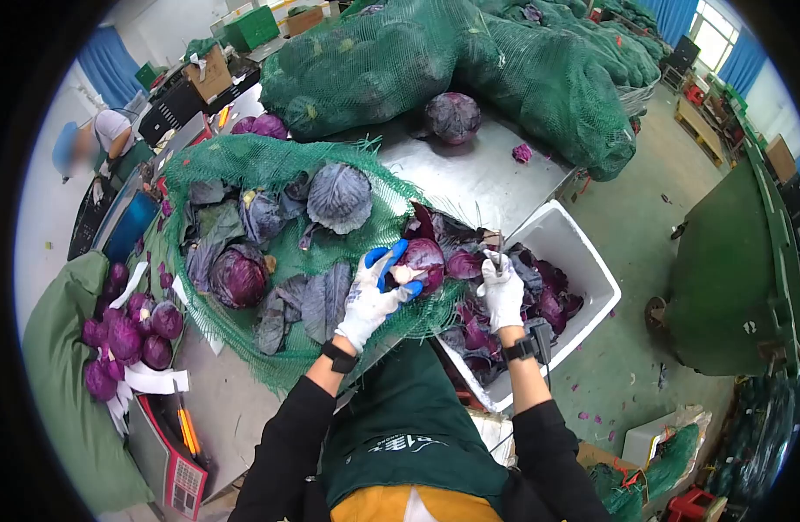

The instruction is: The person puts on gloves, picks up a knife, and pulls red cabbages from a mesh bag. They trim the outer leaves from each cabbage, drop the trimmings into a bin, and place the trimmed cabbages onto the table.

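My left hand [376, 294], in a white glove with blue fingertips, grips a red cabbage head [424, 261] over the edge of the table. My right hand [503, 291], in a white glove, holds a small knife [494, 246] upright beside the cabbage, its blade close to the head. Loose purple leaves lie in the white bin [583, 265] just below both hands. More red cabbages [239, 274] rest on an opened green net [243, 165] to the left of my left hand.
Full green net sacks [470, 61] are heaped at the back of the steel table [478, 174], with one loose cabbage [452, 117]. Trimmed cabbages [126, 335] lie at the left by a scale [170, 452]. Another person [104, 135] works far left. A green cart [735, 261] stands right.
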Tool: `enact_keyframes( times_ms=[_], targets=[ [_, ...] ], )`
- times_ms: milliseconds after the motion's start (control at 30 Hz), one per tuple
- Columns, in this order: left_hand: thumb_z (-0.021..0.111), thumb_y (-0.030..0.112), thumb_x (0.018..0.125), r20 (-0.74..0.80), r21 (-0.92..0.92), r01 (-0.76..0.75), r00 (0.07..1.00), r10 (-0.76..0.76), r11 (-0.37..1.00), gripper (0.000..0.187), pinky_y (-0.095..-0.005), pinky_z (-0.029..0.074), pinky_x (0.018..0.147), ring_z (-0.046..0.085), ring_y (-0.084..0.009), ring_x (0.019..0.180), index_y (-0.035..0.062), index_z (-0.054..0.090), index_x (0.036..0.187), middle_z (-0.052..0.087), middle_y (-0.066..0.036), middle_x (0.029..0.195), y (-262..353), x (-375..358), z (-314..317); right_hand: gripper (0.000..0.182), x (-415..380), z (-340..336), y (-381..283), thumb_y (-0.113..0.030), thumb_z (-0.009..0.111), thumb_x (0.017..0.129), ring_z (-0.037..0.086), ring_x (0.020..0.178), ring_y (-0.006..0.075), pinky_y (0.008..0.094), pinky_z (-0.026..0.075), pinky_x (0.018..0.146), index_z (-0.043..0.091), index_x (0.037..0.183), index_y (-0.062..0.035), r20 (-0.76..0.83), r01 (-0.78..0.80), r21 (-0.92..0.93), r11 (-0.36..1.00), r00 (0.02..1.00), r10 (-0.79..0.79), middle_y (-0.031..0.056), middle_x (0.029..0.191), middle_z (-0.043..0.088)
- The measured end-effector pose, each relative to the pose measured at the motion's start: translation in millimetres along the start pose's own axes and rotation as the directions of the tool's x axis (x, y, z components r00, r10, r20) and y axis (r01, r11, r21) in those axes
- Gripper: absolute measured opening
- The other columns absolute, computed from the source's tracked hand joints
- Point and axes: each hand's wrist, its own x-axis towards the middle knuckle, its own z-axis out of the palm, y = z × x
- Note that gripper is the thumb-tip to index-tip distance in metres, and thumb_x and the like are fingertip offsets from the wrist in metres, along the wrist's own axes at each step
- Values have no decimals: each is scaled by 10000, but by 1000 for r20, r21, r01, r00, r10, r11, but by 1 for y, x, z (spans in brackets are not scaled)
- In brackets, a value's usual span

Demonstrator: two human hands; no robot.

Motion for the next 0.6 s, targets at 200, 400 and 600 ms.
enact_keyframes(
  times_ms=[200,400,600],
  targets=[
    [807,130,530,185,390,-58,983,-17,919,940,-360,429,961,411,-326,1203,231,424,1383,370,-164,1295,60,-1,-11,389,-59,26,-37,-257,497,958,547,539,181,310,429,478,428,1332,-171,113,234,-217,948,970,-214,92,850,639],
    [802,225,554,98,521,-142,990,106,842,874,-385,391,1016,413,-350,1243,121,446,1345,403,-205,1338,61,3,6,511,-80,32,-42,-317,420,976,601,632,385,435,449,534,266,1437,-160,204,268,-490,829,960,-190,226,808,620],
    [799,308,580,134,613,-128,989,57,779,868,-395,353,1051,376,-358,1273,111,435,1343,376,-189,1393,62,13,15,525,-65,38,-30,-300,444,968,581,557,324,404,439,485,279,1441,-143,128,315,-612,726,944,-303,160,688,599]
  ],
)
